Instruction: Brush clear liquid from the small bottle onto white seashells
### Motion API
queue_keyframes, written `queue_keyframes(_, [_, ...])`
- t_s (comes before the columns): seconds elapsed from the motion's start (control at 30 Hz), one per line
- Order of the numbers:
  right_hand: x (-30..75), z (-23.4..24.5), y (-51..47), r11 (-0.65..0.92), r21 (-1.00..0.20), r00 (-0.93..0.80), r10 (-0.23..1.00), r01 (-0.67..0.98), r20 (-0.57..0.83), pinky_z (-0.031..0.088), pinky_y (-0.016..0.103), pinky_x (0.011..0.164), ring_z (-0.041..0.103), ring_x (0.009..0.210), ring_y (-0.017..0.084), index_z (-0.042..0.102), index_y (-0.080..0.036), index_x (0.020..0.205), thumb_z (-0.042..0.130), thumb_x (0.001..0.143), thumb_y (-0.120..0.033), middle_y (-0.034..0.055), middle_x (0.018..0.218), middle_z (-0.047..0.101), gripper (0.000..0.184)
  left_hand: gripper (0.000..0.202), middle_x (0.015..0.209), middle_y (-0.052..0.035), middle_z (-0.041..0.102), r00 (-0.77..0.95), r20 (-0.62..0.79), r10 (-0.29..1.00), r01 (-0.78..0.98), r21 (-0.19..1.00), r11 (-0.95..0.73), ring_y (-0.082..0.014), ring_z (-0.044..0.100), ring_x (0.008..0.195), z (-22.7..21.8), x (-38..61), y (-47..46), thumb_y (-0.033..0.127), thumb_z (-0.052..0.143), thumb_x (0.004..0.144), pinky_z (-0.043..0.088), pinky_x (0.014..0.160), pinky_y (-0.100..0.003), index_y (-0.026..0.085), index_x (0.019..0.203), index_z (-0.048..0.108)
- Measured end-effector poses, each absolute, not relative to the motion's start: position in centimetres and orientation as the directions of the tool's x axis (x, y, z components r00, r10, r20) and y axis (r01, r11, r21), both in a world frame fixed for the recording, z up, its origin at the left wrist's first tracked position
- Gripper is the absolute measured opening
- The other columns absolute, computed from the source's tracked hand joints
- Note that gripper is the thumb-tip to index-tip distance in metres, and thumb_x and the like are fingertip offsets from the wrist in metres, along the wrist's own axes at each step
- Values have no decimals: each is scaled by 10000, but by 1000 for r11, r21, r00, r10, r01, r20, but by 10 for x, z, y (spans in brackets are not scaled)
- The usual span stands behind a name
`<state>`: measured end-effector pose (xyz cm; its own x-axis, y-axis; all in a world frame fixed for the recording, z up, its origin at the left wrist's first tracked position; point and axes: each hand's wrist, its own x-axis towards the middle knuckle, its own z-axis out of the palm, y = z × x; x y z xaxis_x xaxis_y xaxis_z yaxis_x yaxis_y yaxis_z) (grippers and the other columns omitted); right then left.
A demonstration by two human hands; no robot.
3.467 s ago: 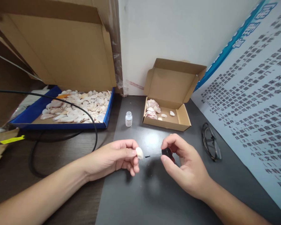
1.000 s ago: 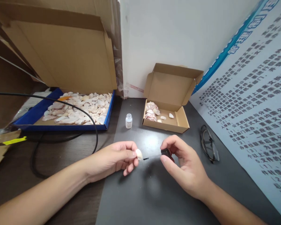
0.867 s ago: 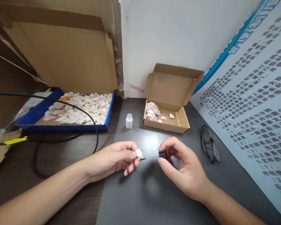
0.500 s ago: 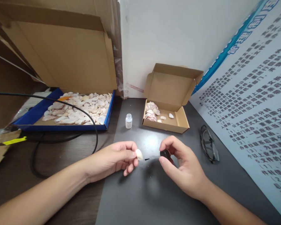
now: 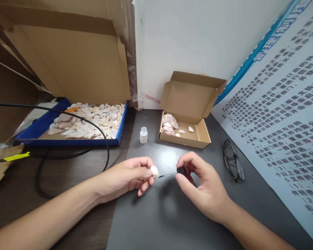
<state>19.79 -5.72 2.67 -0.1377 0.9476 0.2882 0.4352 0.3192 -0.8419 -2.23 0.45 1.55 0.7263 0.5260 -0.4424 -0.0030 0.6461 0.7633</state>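
Pinched between the thumb and fingers of my left hand is a small cream-white seashell. My right hand grips a black bottle cap with a brush. Its thin clear stem points left, and the dark brush tip is at the shell's lower right edge; whether they touch I cannot tell. Beyond the hands stands a small uncapped glass bottle with a printed label, upright on the dark mat.
A blue-sided cardboard box full of shells stands at the back left, crossed by a black cable. A smaller open carton at the back holds several shells. Folded eyeglasses lie at right beside a printed poster.
My right hand has moved slightly left, bringing the brush tip closer to the shell. My left hand and the shell have hardly moved.
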Motion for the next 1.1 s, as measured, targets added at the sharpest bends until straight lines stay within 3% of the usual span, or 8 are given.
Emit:
queue_keyframes(0.27, [198, 27, -57, 316, -845, -134, 949, 432, 287, 443, 217, 513, 505, 563, 109, 524, -238, 877, 573, 805, -128, -54, 688, 509, 141, 216, 753, -6, 623, 739, -435, 514, 19, 777, 630, -73, 527, 597, 14, -23, 5, 283, 724, 840, 425, 553, -179, 151, 852, 553])
queue_keyframes(0.4, [199, 27, -58, 314, -882, -141, 949, 351, 282, 453, 211, 514, 503, 578, 114, 530, -248, 920, 560, 844, -158, -57, 688, 483, 122, 246, 743, -2, 622, 740, -436, 512, 29, 781, 623, -72, 524, 587, 14, -23, 4, 302, 739, 828, 417, 549, -182, 154, 848, 544])
queue_keyframes(1.1, [199, 25, -57, 294, -880, -124, 956, 373, 267, 436, 209, 519, 485, 567, 108, 528, -256, 919, 584, 838, -134, -64, 685, 473, 157, 272, 739, 2, 617, 736, -445, 511, 56, 791, 609, -72, 526, 591, 14, -21, 4, 322, 748, 814, 415, 560, -186, 158, 861, 536])
